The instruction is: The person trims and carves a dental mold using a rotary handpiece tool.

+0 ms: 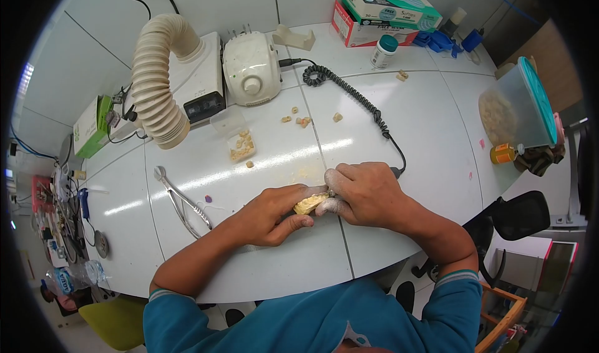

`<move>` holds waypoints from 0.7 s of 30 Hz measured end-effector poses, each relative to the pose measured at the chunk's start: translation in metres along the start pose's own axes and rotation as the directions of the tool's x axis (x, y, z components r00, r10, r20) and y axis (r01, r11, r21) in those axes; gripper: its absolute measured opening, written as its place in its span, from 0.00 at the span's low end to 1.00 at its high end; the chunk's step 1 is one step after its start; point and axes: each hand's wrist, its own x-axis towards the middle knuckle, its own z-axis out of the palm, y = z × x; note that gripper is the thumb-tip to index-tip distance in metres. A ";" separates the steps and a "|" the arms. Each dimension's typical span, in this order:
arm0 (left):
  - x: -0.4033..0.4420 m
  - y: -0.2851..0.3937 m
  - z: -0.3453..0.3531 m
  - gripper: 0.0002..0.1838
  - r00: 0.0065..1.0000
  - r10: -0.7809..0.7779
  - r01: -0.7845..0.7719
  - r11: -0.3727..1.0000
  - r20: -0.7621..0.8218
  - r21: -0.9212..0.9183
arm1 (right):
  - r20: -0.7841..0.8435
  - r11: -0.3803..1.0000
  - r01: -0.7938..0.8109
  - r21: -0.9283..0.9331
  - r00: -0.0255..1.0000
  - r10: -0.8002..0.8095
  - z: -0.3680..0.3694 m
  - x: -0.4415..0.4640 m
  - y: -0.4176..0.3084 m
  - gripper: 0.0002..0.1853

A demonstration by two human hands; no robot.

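Note:
My left hand is closed around a small yellowish plaster dental cast, held just above the table in front of me. My right hand wraps round a rotary handpiece, mostly hidden by the fingers; its dark cord end sticks out behind the hand. The right fingertips, dusted white, meet the right end of the cast. A coiled black cord runs from the handpiece to a cream micromotor control box. Pale dust lies on the table just beyond my hands.
Metal plaster nippers lie left of my hands. A small clear box holds cast pieces, with more pieces near it. A ribbed suction hose arches at back left. Mask boxes, a white bottle and a lidded tub stand farther off.

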 end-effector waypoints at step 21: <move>0.001 0.001 0.003 0.21 0.997 0.057 -0.059 0.998 -0.051 -0.030 | -0.008 1.000 0.018 0.002 1.000 -0.018 0.002 0.000 0.001 0.25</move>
